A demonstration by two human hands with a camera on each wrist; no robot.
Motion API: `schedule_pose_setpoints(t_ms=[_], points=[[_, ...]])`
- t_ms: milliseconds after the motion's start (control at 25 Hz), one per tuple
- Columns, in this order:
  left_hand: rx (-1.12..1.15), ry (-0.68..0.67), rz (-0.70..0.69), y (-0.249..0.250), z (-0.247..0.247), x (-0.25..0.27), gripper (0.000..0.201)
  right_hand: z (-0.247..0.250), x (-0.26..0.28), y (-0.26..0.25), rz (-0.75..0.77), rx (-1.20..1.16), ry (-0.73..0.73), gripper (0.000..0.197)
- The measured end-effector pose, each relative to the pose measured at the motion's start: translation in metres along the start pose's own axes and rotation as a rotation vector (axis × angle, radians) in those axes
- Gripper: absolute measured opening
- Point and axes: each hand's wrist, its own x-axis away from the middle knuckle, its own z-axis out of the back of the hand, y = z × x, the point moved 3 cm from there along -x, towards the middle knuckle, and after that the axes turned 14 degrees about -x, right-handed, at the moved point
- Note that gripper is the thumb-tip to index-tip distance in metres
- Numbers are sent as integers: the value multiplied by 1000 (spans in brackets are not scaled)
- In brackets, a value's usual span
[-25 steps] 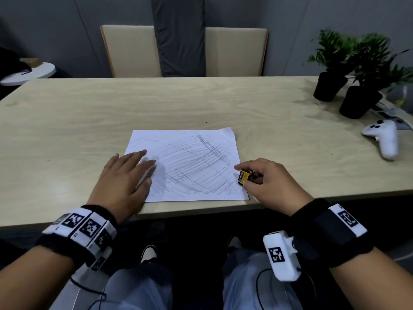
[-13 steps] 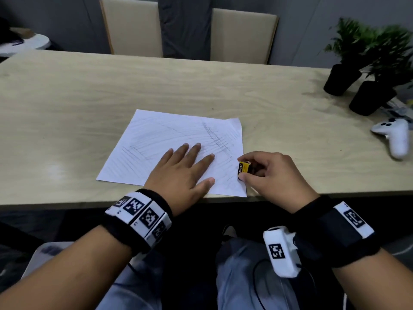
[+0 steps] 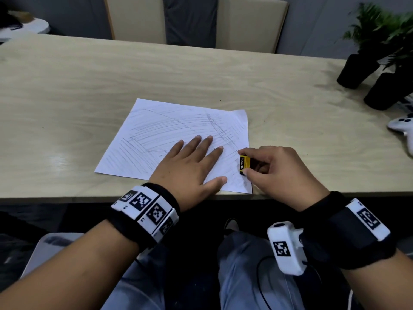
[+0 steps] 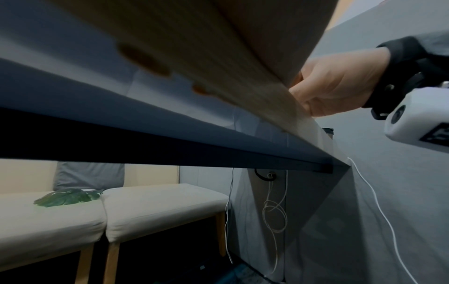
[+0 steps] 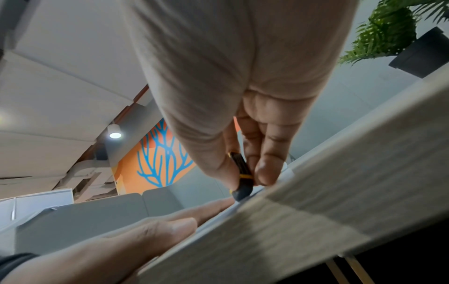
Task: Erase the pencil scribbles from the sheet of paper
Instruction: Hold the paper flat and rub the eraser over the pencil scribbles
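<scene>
A white sheet of paper [image 3: 169, 130] covered in grey pencil scribbles lies near the front edge of the wooden table [image 3: 67, 86]. My left hand [image 3: 192, 162] lies flat on the sheet's near right part, fingers straight and spread. My right hand [image 3: 274, 168] pinches a small eraser [image 3: 244, 164] in a yellow and black sleeve between thumb and fingers at the sheet's right edge. In the right wrist view the eraser [image 5: 241, 176] has its dark tip down on the paper edge, with the left hand [image 5: 145, 236] flat beside it. The left wrist view shows only the table's underside and my right hand [image 4: 335, 86].
Two potted plants in black pots [image 3: 357, 70] stand at the table's far right, with a white game controller [image 3: 402, 130] in front of them. Two beige chair backs [image 3: 250, 23] stand behind the table. My knees are under the front edge.
My left hand slid from the sheet's left edge onto its near right part, and the sheet now lies turned with its left side farther out. The right hand stayed, holding the eraser.
</scene>
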Motion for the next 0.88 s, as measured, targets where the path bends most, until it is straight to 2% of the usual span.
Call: schedule_pose_setpoints(t_ms=[320, 480, 880], points=[[-23, -10, -7, 1, 0, -1, 87, 2, 3, 1, 46, 1, 29, 37], [-20, -14, 0, 2, 2, 0, 85, 1, 4, -3, 75, 24, -29, 34], [-23, -16, 1, 2, 3, -1, 87, 4, 2, 1, 91, 27, -2, 32]])
